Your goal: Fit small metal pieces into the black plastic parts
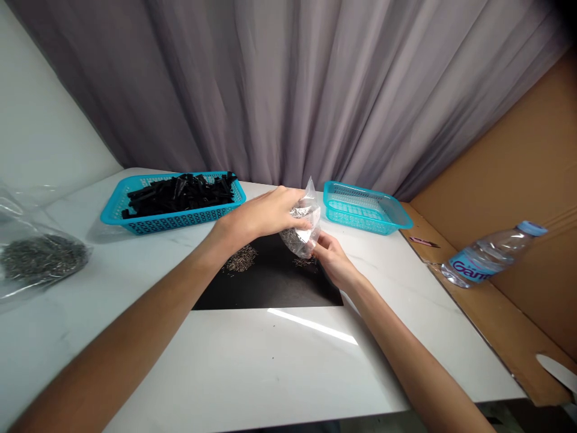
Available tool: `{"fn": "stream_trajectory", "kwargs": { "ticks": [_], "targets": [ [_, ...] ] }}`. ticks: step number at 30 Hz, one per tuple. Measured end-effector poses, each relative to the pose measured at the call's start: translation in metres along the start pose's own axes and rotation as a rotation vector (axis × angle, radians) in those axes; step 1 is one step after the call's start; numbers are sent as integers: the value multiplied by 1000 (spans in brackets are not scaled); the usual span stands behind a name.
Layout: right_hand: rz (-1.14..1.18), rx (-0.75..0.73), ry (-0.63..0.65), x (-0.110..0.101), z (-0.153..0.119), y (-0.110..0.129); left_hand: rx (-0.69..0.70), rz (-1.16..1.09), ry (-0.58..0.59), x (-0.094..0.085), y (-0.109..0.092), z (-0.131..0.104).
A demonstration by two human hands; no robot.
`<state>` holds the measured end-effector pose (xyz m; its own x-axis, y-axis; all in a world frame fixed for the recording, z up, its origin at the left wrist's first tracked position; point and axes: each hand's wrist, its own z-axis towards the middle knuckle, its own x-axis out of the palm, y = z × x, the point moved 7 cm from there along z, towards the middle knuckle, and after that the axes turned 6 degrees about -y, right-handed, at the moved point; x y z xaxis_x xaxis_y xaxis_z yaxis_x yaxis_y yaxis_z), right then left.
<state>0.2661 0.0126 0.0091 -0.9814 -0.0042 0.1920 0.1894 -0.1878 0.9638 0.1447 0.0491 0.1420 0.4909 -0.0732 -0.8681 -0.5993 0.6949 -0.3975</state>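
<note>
Between my hands is a clear plastic bag of small metal pieces, likely screws or pins, tilted above a black mat. My left hand wraps round its upper part from the left. Lower down on the right, my right hand pinches the bag's edge. On the mat lie a pile of small metal pieces to the left and a smaller pile beneath the bag. The pieces are too small to name for sure.
A blue basket of black pieces stands back left; another blue basket stands back right. A larger clear bag of metal pieces lies far left. A water bottle and a small pink tool lie on cardboard at the right.
</note>
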Motion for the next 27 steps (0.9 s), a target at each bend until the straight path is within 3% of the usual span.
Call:
{"fn": "stream_trajectory", "kwargs": {
  "ticks": [10, 17, 27],
  "targets": [
    [79, 87, -80, -4, 4, -8, -2, 45, 41, 3, -2, -1],
    [8, 13, 6, 0, 2, 3, 5, 42, 42, 3, -1, 0],
    [-138, -2, 23, -2, 2, -4, -15, 47, 55, 3, -2, -2]
  ]
}}
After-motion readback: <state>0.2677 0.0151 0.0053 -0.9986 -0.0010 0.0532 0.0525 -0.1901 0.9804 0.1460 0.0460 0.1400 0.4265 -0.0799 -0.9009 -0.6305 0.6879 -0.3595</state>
